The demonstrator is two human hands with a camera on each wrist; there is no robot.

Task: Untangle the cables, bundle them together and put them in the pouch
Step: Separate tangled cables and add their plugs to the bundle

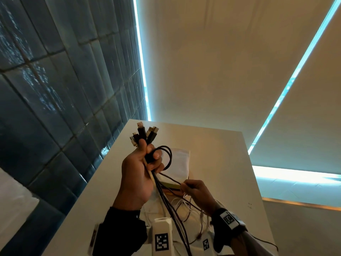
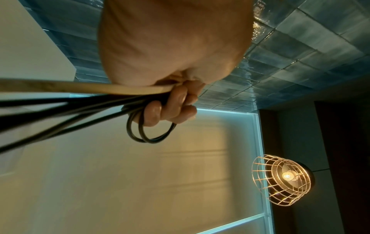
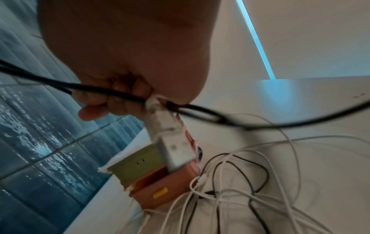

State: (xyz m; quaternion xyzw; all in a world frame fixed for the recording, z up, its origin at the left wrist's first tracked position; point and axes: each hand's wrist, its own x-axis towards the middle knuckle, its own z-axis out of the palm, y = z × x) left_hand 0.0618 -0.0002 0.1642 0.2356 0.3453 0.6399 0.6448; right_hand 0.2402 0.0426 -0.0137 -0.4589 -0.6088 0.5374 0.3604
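So on the left, my left hand (image 1: 140, 174) is up off the bench (image 1: 230, 163), fist wrapped tight round a bunch of cables (image 1: 166, 196) with the USB plugs (image 1: 144, 133) fanned out above my thumb. A small black loop (image 1: 167, 157) sticks out past my fingers (image 2: 170, 109), and the long tails run down and toward me, so the bundle's axis is pretty much top-to-bottom from fist to bench.

Moving right, the white pouch (image 1: 180, 163) lies flat on the bench just behind that fist, sitting on a greenish and orange box (image 3: 144, 171), I think.

Further right and lower, my right hand (image 1: 197, 191) is pinching a black cable plus a white USB plug (image 3: 170, 142), which hangs down from my fingertips. That plug has to travel up and left to join the others, so the right hand is the one doing the feeding. Below it, loose white and black cables (image 3: 240, 182) are heaped on the bench, not sorted yet.
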